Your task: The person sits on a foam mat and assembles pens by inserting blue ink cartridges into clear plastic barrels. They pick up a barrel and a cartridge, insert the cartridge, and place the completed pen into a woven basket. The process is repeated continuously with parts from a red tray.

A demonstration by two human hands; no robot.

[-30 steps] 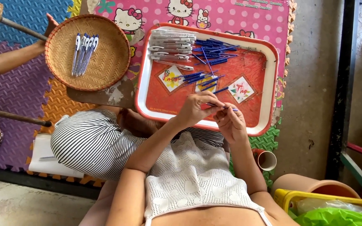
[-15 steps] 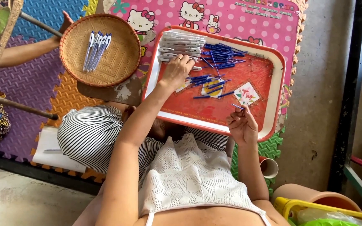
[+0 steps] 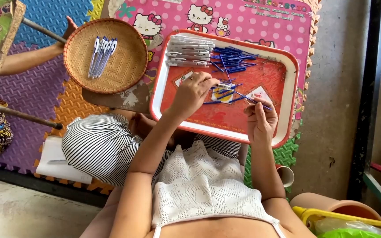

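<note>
- Red plastic tray with white rim, one of them, on the pink foam mat; it sits at 12 o'clock from the person's torso.
- Left hand is over the tray's 9 o'clock half, fingers curled down and pinched on a white pen barrel lying among loose blue parts at tray centre.
- Right hand is at the tray's 5 o'clock edge, thumb and fingers closed narrow on one thin blue refill that slants up toward 10 o'clock.
- White pen barrels: one stack at the tray's 11 o'clock corner, roughly six to eight; exact count not readable.
- Blue refills: one loose heap at the tray's 12 o'clock, just beside the white stack; too tangled to count.
- Woven round basket, one, at 9 o'clock from the tray, holds about five finished pens, white with blue.
- Another person's arm reaches to the basket's 9 o'clock rim.
- One small cup at 5 o'clock below the tray.
- Delta vs half a second ago: left hand was up at the white stack, now pulled back to tray centre; right hand holds about the same spot near the tray's lower right edge.
</note>
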